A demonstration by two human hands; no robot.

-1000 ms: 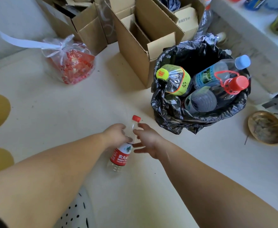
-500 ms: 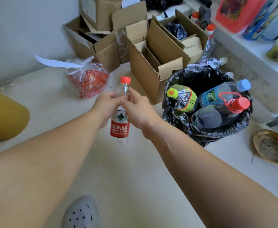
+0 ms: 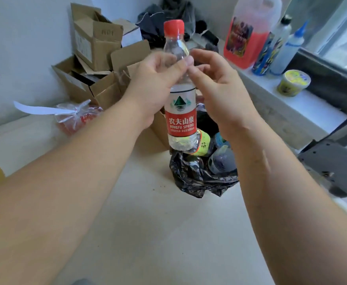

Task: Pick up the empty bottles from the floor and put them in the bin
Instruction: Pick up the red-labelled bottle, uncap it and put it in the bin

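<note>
bottle in hand: one clear bottle (image 3: 180, 95), red cap up, long axis upright, held in the air above the bin (image 3: 197, 177)
left hand (image 3: 154, 87): fingers (image 3: 181, 65) wrapped round its shoulder
right hand (image 3: 219, 89): fingers loosely open, touching the shoulder (not gripping)
bin: black-lined, at least three bottles inside
floor (image 3: 158, 233): pale, cardboard boxes (image 3: 94, 64) by the wall

The pale, smooth floor (image 3: 152, 223) fills the lower frame. At centre stands the black-plastic-lined bin (image 3: 191, 177); brown cardboard boxes (image 3: 90, 85) crowd the upper left, beside a clear plastic bag of red contents (image 3: 76, 118).
</note>
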